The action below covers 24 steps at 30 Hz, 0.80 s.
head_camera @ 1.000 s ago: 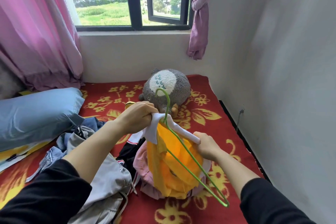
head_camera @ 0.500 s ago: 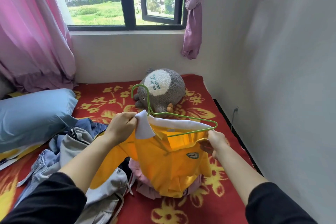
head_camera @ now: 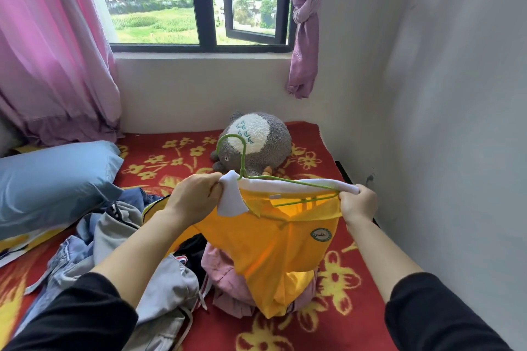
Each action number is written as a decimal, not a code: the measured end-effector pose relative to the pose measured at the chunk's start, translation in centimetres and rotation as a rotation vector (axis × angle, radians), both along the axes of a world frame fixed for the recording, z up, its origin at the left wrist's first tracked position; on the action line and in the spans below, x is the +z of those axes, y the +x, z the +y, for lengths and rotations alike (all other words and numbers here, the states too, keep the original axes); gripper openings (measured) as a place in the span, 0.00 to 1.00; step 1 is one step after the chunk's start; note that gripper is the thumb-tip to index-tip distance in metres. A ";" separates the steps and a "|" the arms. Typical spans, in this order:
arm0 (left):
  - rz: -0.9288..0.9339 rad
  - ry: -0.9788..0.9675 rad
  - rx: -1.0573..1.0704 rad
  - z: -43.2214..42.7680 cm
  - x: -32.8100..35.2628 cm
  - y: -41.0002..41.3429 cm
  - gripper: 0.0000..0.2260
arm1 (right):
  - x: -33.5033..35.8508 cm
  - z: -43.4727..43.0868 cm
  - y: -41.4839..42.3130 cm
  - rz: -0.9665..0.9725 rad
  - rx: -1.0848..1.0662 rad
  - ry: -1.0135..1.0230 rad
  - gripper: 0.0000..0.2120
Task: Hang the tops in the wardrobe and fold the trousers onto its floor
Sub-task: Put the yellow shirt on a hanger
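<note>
Hanger (head_camera: pixel 244 159) has swung level inside yellow top (head_camera: pixel 273 242); my left hand (head_camera: pixel 196 199) and right hand (head_camera: pixel 358 202) grip its collar ends; wardrobe next

**Item:** head camera, single wide-angle view.

**Position:** riding at the person's head height, looking forward and down along both forearms.

**Facing:** pointing across the bed (head_camera: pixel 342 330) toward the window (head_camera: pixel 199 0), with the white wall (head_camera: pixel 456 122) running down the right side.

**Nearness:** working at arm's reach. The black sleeves (head_camera: pixel 71 319) are filling the lower corners. The left hand (head_camera: pixel 196 199) and right hand (head_camera: pixel 358 204) are sitting mid-frame, gripping the yellow top (head_camera: pixel 271 251) at centre.

**Depth:** the field is reaching from the sleeves out to the fields and buildings beyond the glass.
</note>
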<state>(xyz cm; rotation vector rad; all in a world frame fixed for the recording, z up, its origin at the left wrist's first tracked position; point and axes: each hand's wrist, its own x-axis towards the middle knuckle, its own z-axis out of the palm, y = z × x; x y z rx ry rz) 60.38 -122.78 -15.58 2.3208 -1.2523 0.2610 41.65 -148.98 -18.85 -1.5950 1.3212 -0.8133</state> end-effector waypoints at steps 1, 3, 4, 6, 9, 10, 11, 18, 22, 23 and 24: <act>-0.039 0.015 0.016 -0.1 0.1 -0.1 0.15 | 0.6 -0.1 0.0 0.000 0.011 -0.031 0.09; -0.079 0.030 0.078 -0.4 0.3 -0.5 0.14 | 1.9 -0.1 0.1 0.007 0.079 -0.069 0.08; -0.056 0.007 0.118 -0.6 0.4 -0.6 0.13 | 2.5 0.2 0.3 0.007 0.134 -0.083 0.07; 0.038 -0.071 0.176 -0.9 0.6 -0.9 0.13 | 3.6 1.3 0.7 -0.027 0.250 -0.101 0.07; 0.116 -0.117 0.192 -1.3 1.1 -1.8 0.15 | 5.2 4.0 1.0 -0.138 0.461 -0.106 0.08; 0.123 -0.120 0.187 -1.3 1.2 -2.2 0.15 | 5.7 4.9 1.0 -0.164 0.561 -0.104 0.09; 0.126 -0.127 0.182 -1.1 1.5 -2.6 0.15 | 6.2 5.9 1.0 -0.170 0.664 -0.097 0.10; 0.151 -0.352 0.228 3.8 5.4 -4.5 0.16 | 9.5 8.4 0.8 -0.063 0.607 -0.385 0.17; 0.180 -0.476 0.202 7.1 8.9 -7.3 0.15 | 11.0 9.1 0.5 0.173 0.513 -0.948 0.21; 0.183 -0.486 0.204 7.9 9.7 -8.1 0.15 | 11.8 9.6 0.6 0.114 0.510 -1.016 0.16; 0.174 -0.486 0.215 8.7 10.4 -9.0 0.16 | 12.7 10.2 0.6 0.054 0.532 -1.068 0.11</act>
